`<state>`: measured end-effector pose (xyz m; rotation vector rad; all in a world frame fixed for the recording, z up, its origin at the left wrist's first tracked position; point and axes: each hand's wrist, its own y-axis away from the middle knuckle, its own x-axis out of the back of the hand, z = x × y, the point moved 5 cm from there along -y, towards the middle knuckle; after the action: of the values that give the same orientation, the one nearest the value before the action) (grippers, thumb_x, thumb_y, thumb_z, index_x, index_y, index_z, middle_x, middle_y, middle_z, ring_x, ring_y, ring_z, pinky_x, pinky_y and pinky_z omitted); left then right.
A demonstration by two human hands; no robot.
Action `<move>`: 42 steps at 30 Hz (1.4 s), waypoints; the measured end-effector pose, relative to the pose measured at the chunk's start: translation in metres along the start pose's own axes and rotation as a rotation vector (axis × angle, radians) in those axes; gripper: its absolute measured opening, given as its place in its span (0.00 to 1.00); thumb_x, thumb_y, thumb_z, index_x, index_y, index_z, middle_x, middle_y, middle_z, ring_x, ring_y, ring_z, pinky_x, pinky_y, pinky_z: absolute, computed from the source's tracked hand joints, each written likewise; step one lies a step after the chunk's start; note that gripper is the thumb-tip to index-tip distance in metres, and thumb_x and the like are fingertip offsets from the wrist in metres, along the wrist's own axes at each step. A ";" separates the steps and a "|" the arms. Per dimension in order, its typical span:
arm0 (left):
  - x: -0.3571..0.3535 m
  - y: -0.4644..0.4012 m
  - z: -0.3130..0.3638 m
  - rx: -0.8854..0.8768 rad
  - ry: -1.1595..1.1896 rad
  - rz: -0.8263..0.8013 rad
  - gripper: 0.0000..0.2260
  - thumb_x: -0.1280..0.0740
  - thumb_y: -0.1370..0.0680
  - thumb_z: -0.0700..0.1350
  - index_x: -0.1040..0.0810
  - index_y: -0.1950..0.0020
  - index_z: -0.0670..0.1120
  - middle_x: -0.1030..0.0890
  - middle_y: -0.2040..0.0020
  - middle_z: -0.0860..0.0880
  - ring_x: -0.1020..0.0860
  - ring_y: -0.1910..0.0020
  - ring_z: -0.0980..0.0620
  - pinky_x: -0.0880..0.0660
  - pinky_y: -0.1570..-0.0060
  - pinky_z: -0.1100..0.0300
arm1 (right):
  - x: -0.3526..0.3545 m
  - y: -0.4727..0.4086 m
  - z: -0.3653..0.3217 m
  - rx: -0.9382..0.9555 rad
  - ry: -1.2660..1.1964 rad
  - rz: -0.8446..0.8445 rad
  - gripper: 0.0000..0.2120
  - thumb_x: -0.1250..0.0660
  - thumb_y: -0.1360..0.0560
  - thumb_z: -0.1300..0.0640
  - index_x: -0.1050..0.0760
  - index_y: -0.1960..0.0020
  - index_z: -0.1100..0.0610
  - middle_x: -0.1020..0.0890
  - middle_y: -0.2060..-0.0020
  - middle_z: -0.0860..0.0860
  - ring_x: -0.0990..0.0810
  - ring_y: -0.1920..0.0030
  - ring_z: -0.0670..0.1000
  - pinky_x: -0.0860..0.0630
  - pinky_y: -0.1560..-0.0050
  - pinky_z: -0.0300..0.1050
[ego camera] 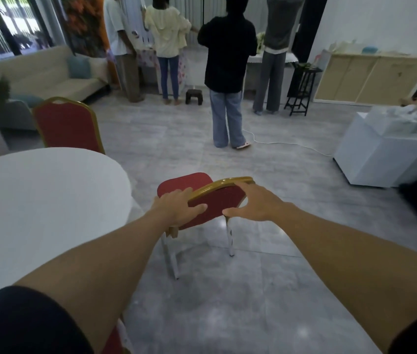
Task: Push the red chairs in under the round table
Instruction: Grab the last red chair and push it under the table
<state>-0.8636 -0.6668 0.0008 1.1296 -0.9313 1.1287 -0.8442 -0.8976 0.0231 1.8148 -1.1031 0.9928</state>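
Observation:
A red chair (217, 200) with a gold frame stands on the grey floor just right of the round white table (36, 205), apart from its edge. My left hand (176, 205) grips the left side of its backrest. My right hand (256, 203) grips the backrest's right top corner. Its seat points away from me. A second red chair (67, 123) stands at the table's far side, its back upright above the tabletop. A scrap of red shows at the bottom edge under my left arm; what it belongs to is unclear.
Several people (228, 72) stand with their backs to me at the far wall. A white cable (286, 143) runs across the floor. White boxes (381, 149) sit at right, a beige sofa (39, 75) at left, a small dark stool (194, 96) and a black stand (302, 93) farther back.

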 end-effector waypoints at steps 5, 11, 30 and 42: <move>-0.013 -0.042 0.010 0.075 0.034 -0.039 0.46 0.45 0.31 0.77 0.41 0.19 0.52 0.28 0.25 0.43 0.27 0.30 0.39 0.32 0.32 0.36 | 0.006 -0.051 0.029 0.055 0.002 -0.046 0.49 0.27 0.41 0.21 0.34 0.24 0.37 0.25 0.28 0.46 0.28 0.27 0.55 0.25 0.32 0.61; -0.043 -0.087 0.028 0.153 0.091 -0.066 0.42 0.38 0.31 0.75 0.36 0.24 0.52 0.22 0.35 0.44 0.20 0.42 0.42 0.24 0.40 0.43 | 0.011 -0.121 0.067 0.099 0.136 -0.150 0.57 0.24 0.35 0.25 0.45 0.16 0.45 0.33 0.20 0.54 0.33 0.22 0.61 0.32 0.26 0.65; -0.099 -0.197 -0.014 0.381 0.183 -0.234 0.37 0.30 0.25 0.57 0.41 0.18 0.53 0.26 0.27 0.44 0.26 0.31 0.41 0.28 0.33 0.45 | -0.061 -0.279 0.079 0.488 0.274 -0.530 0.43 0.20 0.30 0.44 0.36 0.19 0.46 0.21 0.31 0.52 0.20 0.35 0.58 0.22 0.35 0.56; -0.090 -0.215 0.012 0.373 0.123 -0.315 0.13 0.37 0.24 0.45 0.18 0.45 0.56 0.21 0.60 0.53 0.21 0.56 0.49 0.23 0.45 0.51 | -0.061 -0.315 0.093 0.710 0.308 -0.619 0.28 0.37 0.26 0.56 0.24 0.29 0.36 0.14 0.55 0.46 0.17 0.57 0.55 0.18 0.53 0.51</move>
<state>-0.6714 -0.7062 -0.1249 1.4333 -0.4343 1.1198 -0.5532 -0.8597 -0.1357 2.2302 0.0558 1.2914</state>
